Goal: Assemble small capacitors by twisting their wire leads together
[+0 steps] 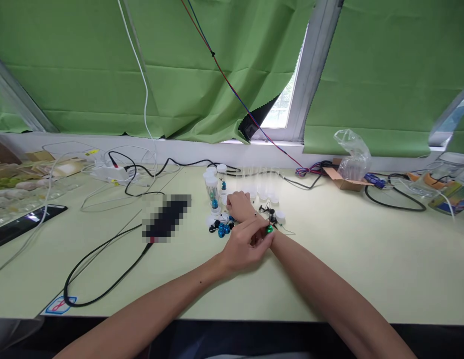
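My left hand (248, 243) is closed in a pinch on a small shiny green piece (269, 229) with a thin dark stem. It sits just in front of my right wrist. Beyond it, my right hand (239, 205) reaches left across the table with its fingers curled down, and whatever they hold is hidden. Left of that hand stand clear tubes (212, 192) with white caps and blue pieces inside. Loose blue pieces (222, 230) lie in front of the tubes among black parts. More black parts (267, 209) and a white cap (280, 216) lie to the right.
Clear empty tubes (267, 178) stand on white caps at the back. Left are a blurred dark device (166, 219) on a looping black cable (104, 294) and a phone (26, 227). A cardboard box (342, 180) with a plastic bag and jars (454, 187) stand right.
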Action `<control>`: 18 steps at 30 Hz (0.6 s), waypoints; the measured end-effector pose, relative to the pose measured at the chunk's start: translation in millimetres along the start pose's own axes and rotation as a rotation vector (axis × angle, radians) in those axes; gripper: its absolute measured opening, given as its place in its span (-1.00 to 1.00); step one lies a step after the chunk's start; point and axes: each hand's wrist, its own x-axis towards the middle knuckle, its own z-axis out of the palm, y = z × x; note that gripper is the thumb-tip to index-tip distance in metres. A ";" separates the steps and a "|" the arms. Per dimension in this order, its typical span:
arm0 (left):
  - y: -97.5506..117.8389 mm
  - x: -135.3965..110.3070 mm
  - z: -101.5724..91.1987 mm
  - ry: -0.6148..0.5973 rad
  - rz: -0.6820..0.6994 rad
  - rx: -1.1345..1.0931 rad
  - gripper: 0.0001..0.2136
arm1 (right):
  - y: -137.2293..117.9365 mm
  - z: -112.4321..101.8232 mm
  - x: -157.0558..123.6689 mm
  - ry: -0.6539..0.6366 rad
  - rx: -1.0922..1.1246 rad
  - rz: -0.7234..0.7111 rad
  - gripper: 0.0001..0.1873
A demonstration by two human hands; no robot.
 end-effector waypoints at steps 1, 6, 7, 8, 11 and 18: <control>0.1 0.1 -0.1 0.001 0.001 0.003 -0.92 | 0.1 0.3 0.4 -0.001 0.000 0.003 -0.85; 0.3 0.3 -0.1 -0.004 0.000 0.002 -0.89 | -0.1 0.4 0.3 -0.001 0.015 0.015 -0.83; 0.3 0.4 -0.1 -0.004 0.000 0.001 -0.89 | -0.1 0.0 -0.1 0.000 0.023 0.015 -0.83; 0.2 0.5 -0.2 -0.004 0.000 0.002 -0.90 | 0.0 -0.5 -0.4 0.002 0.032 0.013 -0.84; -0.6 0.8 -0.9 0.007 0.003 0.016 -0.91 | 2.2 -2.4 -1.5 0.023 0.066 -0.007 -0.85; -8.5 3.8 -4.0 0.082 -0.059 0.047 -0.91 | 21.9 -11.2 -15.9 0.131 0.238 -0.070 -0.88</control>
